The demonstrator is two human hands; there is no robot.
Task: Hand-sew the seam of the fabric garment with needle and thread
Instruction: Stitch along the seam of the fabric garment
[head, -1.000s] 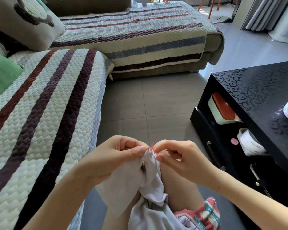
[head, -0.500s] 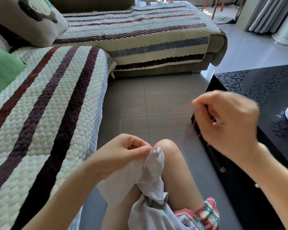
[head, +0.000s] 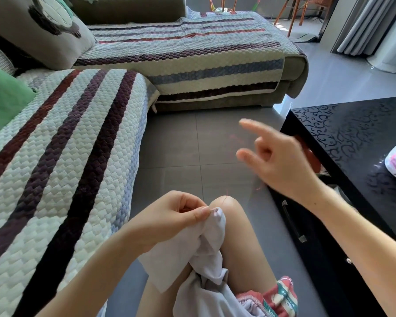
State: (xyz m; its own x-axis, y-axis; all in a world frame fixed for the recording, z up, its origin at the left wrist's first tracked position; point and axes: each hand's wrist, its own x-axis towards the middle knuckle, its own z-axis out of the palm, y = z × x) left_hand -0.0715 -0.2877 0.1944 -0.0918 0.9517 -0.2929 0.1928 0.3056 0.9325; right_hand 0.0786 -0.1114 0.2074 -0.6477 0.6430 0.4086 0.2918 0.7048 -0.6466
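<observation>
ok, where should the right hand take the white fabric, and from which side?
Take the small peak of the white fabric that sticks out past the thumb of the left hand, over the knee. Come from the right: the left hand's grip covers the peak's left side, while its right face is bare and stands upright.

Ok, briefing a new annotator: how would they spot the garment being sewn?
Find the striped sofa cover on the left, then the bare knee beside it. The garment hangs there, pinched by the left hand: plain and pale, unlike the red patterned cloth below.
</observation>
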